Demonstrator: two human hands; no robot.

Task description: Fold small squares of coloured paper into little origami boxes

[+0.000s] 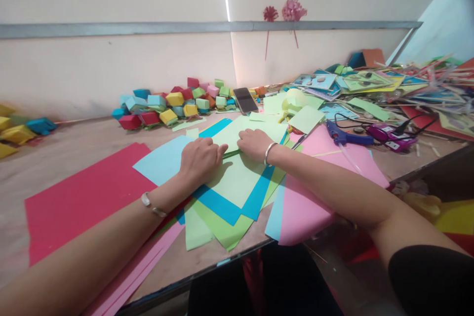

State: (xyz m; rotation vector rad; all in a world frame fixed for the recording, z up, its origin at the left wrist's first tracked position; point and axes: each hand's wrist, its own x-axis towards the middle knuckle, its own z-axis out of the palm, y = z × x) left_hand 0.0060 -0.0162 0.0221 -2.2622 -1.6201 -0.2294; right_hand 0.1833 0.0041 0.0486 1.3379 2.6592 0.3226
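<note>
A pale green paper sheet lies on top of a stack of blue, green and pink sheets in the middle of the table. My left hand rests on its left edge with the fingers curled under, pressing down. My right hand lies flat on the far part of the same sheet, fingers together, next to a folded edge. The two hands sit close, a small gap between them. Each wrist carries a silver bangle. Whether either hand grips the sheet or only presses it is hard to tell.
A red sheet lies to the left and a pink sheet to the right. Several coloured paper boxes are heaped at the back by the wall, beside a phone. A blue glue gun and cluttered cards lie to the right.
</note>
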